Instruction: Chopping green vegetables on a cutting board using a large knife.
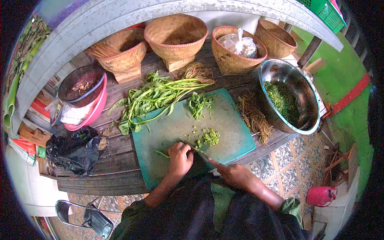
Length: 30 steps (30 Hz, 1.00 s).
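My left hand (181, 159) presses green stems onto the green cutting board (237, 132), its fingers curled around them. A bit of green stem (162, 154) pokes out on its left side. My right hand (234, 175) grips a knife (203, 154), whose blade lies against the stems by my left fingertips. Just beyond the blade sits a small heap of chopped hollow stem rings (210, 137). Some loose leafy tops (200, 104) rest at the board's far side. A bunch of leafy greens (159, 96) with long stems overlaps the board's upper left edge, its roots (196, 73) pointing away.
Woven bamboo baskets (177, 33) line the table's back. On the right stand a steel bowl (309, 120) of chopped greens and a pile of cut roots (253, 117). To the left are a pink basin (97, 112), a dark colander (67, 87) and a black plastic bag (72, 153).
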Available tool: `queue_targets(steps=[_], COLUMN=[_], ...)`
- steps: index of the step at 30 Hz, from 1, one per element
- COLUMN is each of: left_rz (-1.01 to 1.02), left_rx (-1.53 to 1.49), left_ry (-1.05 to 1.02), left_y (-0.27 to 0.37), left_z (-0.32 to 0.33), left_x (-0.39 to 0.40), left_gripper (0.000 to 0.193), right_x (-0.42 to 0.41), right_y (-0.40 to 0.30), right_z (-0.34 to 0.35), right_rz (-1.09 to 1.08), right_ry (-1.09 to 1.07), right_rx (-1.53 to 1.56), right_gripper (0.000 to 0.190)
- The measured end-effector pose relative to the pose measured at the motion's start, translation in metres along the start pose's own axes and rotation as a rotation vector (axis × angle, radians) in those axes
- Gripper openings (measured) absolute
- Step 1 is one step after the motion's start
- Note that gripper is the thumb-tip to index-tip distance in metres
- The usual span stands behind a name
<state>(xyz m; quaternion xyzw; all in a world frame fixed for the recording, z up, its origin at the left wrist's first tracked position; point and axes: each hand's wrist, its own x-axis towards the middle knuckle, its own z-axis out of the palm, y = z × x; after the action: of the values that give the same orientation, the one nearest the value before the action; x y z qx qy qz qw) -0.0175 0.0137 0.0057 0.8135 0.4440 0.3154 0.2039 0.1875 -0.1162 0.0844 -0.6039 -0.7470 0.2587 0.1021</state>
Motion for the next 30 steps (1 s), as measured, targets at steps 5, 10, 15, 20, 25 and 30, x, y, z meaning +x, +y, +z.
queue_targets(steps=[5,10,15,20,25,30], left_rz=[0.009,-0.008,-0.018,0.026,0.016,0.019], left_rx=[-0.091,-0.139,-0.076,-0.103,-0.078,-0.109], left_ry=[0.001,-0.030,-0.001,0.007,0.005,0.027], left_y=[-0.003,-0.007,-0.008,-0.006,-0.009,-0.005], left_z=[0.005,0.004,0.005,0.003,0.004,0.006], left_x=[0.001,0.002,-0.001,0.001,-0.002,0.001], left_gripper=[0.012,0.012,0.013,0.013,0.013,0.013], right_x=[0.012,0.022,0.010,0.027,0.007,0.014], right_y=[0.013,0.006,0.014,0.001,-0.006,0.028], right_z=[0.029,0.016,0.028,0.016,-0.008,0.044], right_rz=[-0.139,-0.046,-0.208,0.002,0.016,-0.180], right_ry=[0.251,0.038,0.285,0.059,-0.088,0.145], right_rx=[-0.020,-0.041,0.068,0.055,0.010,-0.112], right_gripper=[0.063,0.060,0.064,0.059,0.059,0.061])
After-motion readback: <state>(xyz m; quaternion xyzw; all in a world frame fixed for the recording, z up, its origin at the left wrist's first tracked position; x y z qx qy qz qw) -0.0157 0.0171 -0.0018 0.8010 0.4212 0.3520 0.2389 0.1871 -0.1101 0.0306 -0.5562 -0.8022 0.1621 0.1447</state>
